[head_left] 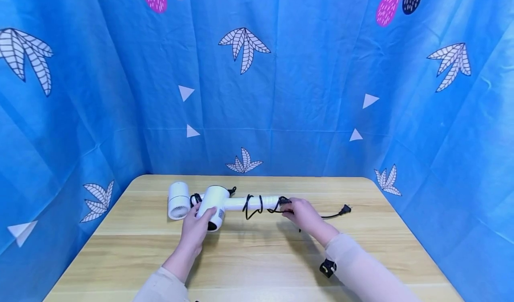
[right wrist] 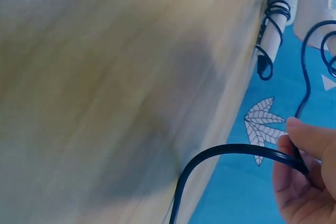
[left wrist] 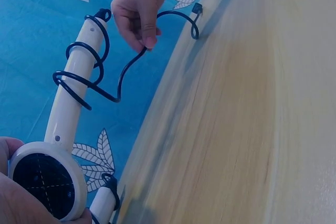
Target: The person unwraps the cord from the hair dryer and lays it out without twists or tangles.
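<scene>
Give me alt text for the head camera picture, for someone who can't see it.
A person's left hand grips a white hair dryer while the right hand pinches its black cord, which loops loosely around the handle. A second dryer lies to the left on a wood-grain table, before a blue leaf-print curtain.

Pale sleeves (head_left: 363, 266), apparently black wristpiece (head_left: 327, 268)

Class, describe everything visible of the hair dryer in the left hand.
The hair dryer looks like smooth white plastic: a cylindrical head with a dark round end and a long straight handle. Its black cord loops loosely around the handle. The left hand grips the head; the right hand pinches the cord. Handle roughly level, it seems raised above the table.
</scene>
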The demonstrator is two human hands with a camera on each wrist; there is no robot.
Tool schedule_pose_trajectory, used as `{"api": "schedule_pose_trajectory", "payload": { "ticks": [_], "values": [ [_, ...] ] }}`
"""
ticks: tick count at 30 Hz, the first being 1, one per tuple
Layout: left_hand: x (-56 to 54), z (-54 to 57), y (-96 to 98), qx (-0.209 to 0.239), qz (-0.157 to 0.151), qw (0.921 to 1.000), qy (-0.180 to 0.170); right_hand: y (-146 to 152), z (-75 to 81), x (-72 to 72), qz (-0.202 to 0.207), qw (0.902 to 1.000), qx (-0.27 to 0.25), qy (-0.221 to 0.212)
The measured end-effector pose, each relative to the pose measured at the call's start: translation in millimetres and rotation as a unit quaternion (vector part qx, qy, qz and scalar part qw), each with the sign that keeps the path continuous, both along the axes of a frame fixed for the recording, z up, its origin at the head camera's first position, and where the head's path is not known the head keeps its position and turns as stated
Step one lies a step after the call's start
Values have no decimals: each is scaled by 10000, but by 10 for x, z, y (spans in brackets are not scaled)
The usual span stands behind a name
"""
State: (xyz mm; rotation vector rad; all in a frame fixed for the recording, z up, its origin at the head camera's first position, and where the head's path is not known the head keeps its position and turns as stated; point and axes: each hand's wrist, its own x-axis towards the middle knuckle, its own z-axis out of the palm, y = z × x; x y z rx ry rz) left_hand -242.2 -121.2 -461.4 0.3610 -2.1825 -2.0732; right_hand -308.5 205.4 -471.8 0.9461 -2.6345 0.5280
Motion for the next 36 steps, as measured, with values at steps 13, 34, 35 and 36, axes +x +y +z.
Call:
{"api": "schedule_pose_trajectory", "payload": {
  "ticks": [13, 34, 35, 36],
  "values": [
    [-33, 26, -22, 63, 19, 10000, 10, 11, 70, 119, 559, 9975, 55, 432],
    [-37, 5, -101, -8, 99, 9999, -41, 55, 367, 261, 1461, 9810, -279, 1242],
    [-35, 5, -101, 1, 108, 9999, -33, 56, 387, 268, 1508, 9798, -330, 1272],
    [-35, 4, -101, 12, 119, 9999, -21, 58, 407, 270, 1549, 9787, -385, 1292]
  ]
}}
